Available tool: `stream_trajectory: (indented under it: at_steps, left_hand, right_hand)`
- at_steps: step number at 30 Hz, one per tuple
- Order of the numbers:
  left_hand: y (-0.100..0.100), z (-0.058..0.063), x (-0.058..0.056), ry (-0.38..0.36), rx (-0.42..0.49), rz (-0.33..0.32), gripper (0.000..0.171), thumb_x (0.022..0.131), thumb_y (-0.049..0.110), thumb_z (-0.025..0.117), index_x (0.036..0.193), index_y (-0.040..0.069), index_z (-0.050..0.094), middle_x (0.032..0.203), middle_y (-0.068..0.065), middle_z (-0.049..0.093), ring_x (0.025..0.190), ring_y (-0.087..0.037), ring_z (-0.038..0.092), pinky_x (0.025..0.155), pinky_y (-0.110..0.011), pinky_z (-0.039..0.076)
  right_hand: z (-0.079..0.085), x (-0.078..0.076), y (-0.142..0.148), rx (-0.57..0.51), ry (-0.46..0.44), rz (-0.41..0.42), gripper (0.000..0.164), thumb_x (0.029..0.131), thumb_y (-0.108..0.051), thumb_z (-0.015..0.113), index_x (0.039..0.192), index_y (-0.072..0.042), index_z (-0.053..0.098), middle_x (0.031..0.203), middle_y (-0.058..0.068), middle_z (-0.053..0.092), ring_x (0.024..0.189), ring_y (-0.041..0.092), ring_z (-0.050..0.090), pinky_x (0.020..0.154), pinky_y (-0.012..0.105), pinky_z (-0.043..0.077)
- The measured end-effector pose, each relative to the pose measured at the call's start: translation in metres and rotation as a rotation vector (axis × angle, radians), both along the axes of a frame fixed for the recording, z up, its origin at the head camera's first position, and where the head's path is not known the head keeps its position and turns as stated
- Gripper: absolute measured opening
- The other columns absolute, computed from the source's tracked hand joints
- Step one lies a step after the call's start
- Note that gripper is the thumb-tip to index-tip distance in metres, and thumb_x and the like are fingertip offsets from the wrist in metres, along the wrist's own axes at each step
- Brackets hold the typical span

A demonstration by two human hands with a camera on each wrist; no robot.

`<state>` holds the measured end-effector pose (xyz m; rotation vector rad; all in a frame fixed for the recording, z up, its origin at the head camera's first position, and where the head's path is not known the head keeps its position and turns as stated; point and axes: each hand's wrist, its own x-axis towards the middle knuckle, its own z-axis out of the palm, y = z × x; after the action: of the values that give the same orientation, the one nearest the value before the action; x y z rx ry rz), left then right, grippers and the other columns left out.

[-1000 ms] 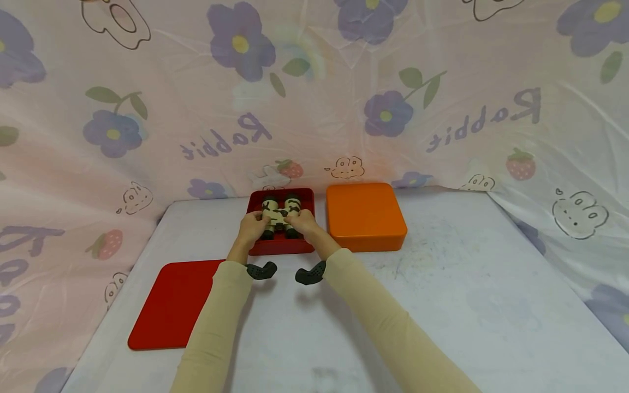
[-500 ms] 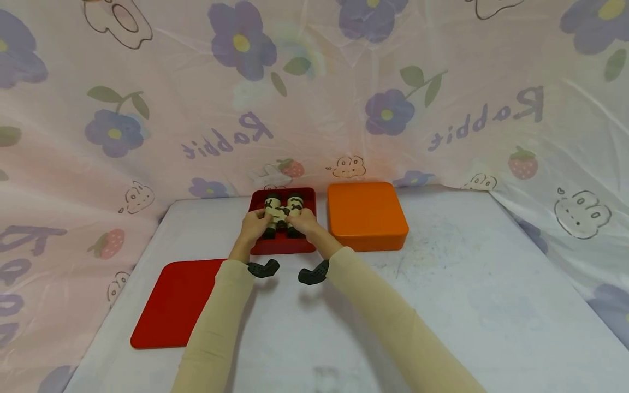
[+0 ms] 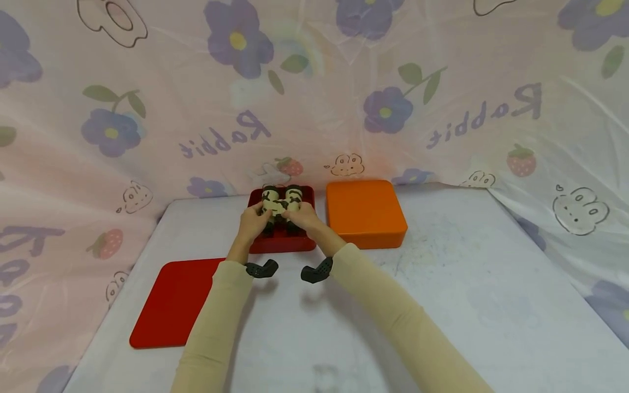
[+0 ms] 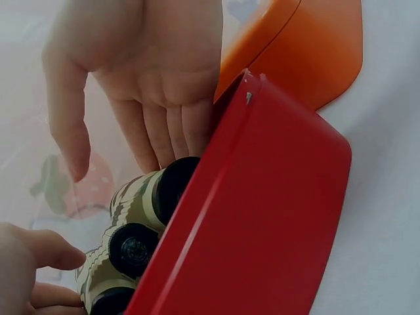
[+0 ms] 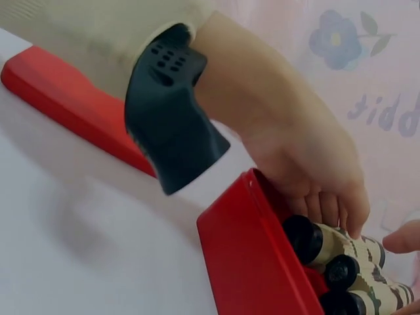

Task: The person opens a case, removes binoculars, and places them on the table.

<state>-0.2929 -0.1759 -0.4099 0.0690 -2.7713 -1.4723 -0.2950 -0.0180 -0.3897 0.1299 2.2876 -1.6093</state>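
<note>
A pair of camouflage binoculars with black eyecups is held between both hands over the open red box. My left hand grips the left barrel; in the right wrist view its thumb lies on top and its fingers go down the outer side. My right hand is at the right barrel, fingers along the outer side. In the left wrist view the right thumb stands a little off the barrel. The box's front wall hides the lower part of the binoculars there.
An orange box stands close to the right of the red one. A flat red lid lies at the front left, partly under the left sleeve. A patterned curtain hangs behind the white table. Each wrist carries a dark device.
The binoculars have risen a little in both hands, their far ends now reaching the box's back rim. Both hands moved slightly up with them. The box and lid stay put.
</note>
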Motion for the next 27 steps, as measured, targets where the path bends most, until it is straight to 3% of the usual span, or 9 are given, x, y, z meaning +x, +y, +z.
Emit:
stream_trajectory:
  at_steps: [11, 19, 27]
  left_hand:
    - [0.001, 0.007, 0.009, 0.051, 0.129, 0.063, 0.054, 0.097, 0.016, 0.048, 0.145, -0.004, 0.036, 0.148, -0.023, 0.044, 0.136, -0.031, 0.046, 0.113, -0.043, 0.04]
    - [0.003, 0.013, 0.013, 0.085, 0.173, 0.106, 0.052, 0.096, 0.016, 0.05, 0.143, -0.004, 0.041, 0.145, -0.023, 0.048, 0.134, -0.031, 0.049, 0.111, -0.041, 0.043]
    - [0.003, 0.016, 0.021, 0.125, 0.265, 0.136, 0.05, 0.096, 0.017, 0.055, 0.14, -0.004, 0.045, 0.143, -0.023, 0.05, 0.133, -0.031, 0.051, 0.111, -0.041, 0.043]
  right_hand:
    - [0.006, 0.008, 0.003, -0.05, 0.08, -0.035, 0.068, 0.09, -0.023, 0.065, 0.147, 0.001, 0.035, 0.155, 0.016, 0.037, 0.142, 0.032, 0.039, 0.117, 0.045, 0.036]
    - [0.012, 0.012, 0.006, -0.064, 0.131, -0.051, 0.064, 0.091, -0.021, 0.065, 0.145, 0.0, 0.039, 0.151, 0.016, 0.043, 0.137, 0.032, 0.044, 0.115, 0.044, 0.038]
    - [0.01, 0.018, 0.007, -0.119, 0.242, -0.142, 0.048, 0.09, -0.012, 0.063, 0.135, 0.002, 0.052, 0.133, 0.019, 0.059, 0.122, 0.03, 0.057, 0.105, 0.038, 0.049]
